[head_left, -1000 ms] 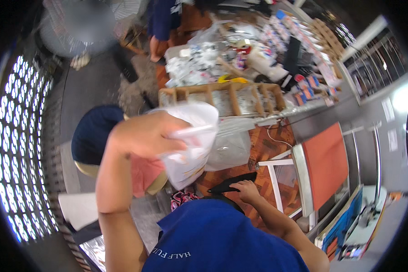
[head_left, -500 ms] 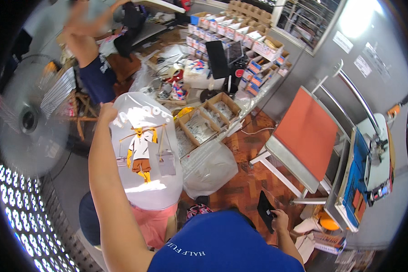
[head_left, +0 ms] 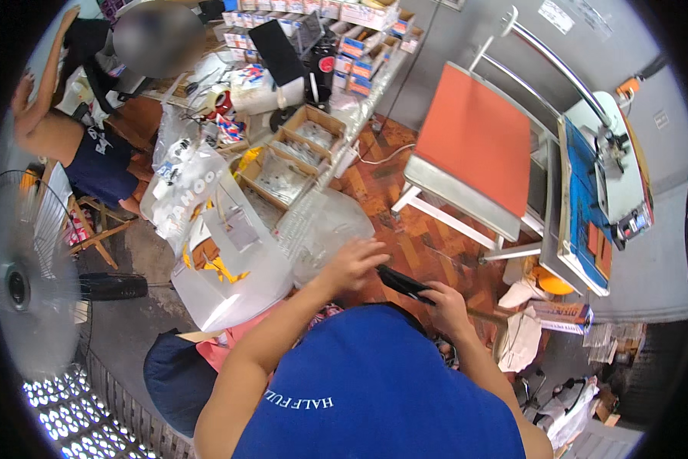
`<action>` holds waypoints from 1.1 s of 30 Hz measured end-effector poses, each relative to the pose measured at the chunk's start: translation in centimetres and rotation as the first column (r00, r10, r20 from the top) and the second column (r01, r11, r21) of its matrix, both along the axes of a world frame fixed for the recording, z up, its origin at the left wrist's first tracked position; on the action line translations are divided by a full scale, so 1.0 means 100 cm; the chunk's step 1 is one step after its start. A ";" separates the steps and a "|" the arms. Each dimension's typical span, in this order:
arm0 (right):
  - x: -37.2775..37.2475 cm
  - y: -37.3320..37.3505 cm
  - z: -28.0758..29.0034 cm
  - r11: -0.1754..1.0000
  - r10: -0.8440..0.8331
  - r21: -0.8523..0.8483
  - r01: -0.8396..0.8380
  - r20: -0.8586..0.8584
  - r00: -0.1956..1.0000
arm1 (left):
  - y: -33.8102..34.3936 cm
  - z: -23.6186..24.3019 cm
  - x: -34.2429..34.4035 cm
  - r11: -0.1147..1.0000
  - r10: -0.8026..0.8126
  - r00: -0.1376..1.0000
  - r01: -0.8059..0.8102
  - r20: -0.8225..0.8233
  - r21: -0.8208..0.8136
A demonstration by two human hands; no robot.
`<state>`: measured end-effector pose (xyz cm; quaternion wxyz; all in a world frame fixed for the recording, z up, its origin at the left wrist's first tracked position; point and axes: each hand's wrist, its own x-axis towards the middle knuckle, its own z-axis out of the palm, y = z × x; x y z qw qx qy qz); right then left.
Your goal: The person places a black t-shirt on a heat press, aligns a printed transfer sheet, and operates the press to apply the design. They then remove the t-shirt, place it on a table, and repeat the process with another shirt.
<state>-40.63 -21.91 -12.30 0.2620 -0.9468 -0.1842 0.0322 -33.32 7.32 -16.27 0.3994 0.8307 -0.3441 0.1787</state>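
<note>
My right hand (head_left: 445, 307) is closed on one end of a flat, dark black object (head_left: 403, 283), narrow and pouch-like; its exact kind cannot be made out. My left hand (head_left: 353, 265) reaches in from the other side with its fingers stretched out and apart, close to the object's far end. Whether it touches is unclear. To the left lies a white, sheet-like piece (head_left: 237, 298) printed with a yellow and brown figure. Its top reaches the cluttered table, and pink cloth (head_left: 212, 350) shows below it.
A spinning floor fan (head_left: 16, 287) stands at the left. Another person (head_left: 84, 145) is at the far left with raised arms. Divided wooden trays (head_left: 286, 176) sit on the cluttered table. An orange-topped stand (head_left: 474, 138) and a blue-lined frame (head_left: 581, 199) are at the right.
My left hand has left the upper edge of the white printed piece and come down beside the black object. My right hand has brought that object up and leftward. The view has shifted right.
</note>
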 end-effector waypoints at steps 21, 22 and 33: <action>-0.093 -0.193 0.011 0.770 -0.503 0.348 0.536 -0.187 0.844 | -0.249 0.051 -0.004 0.922 -0.160 0.543 0.379 -0.825 0.071; -0.100 -0.204 0.015 0.666 -0.562 0.430 0.610 -0.248 0.789 | -0.253 0.044 -0.002 0.941 -0.139 0.493 0.336 -0.859 0.040; -0.179 -0.281 0.005 0.019 -0.762 0.687 0.726 -0.460 0.455 | -0.339 0.031 -0.006 0.865 -0.399 0.541 0.490 -0.740 -0.109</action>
